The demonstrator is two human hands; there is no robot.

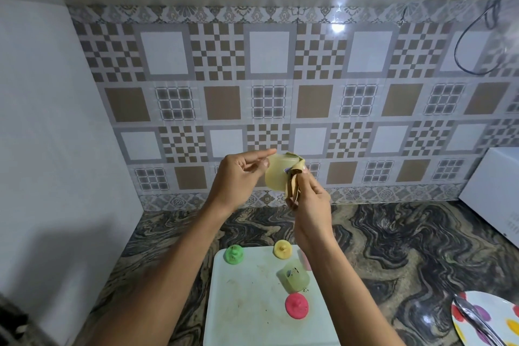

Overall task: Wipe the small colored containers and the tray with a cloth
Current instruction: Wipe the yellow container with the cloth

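Observation:
Raised in front of the tiled wall, my left hand [238, 177] holds a pale yellow translucent container [278, 174] with thumb and fingers. My right hand [311, 205] grips a brown-and-yellow cloth [295, 180] and presses it against the container's right side. Below, a white tray [247, 303] with smudges lies on the counter. On it sit a green lid [233, 254], a yellow lid [282, 248], a pink lid [296, 307] and a pale green container [293, 277]. A pink container [306, 261] shows partly behind my right forearm.
The dark marbled counter [393, 247] runs to the tiled wall. A white appliance [494, 191] stands at the right. A dotted plate [486, 317] with a metal utensil [474, 320] lies at the bottom right. A white panel [56, 149] closes the left side.

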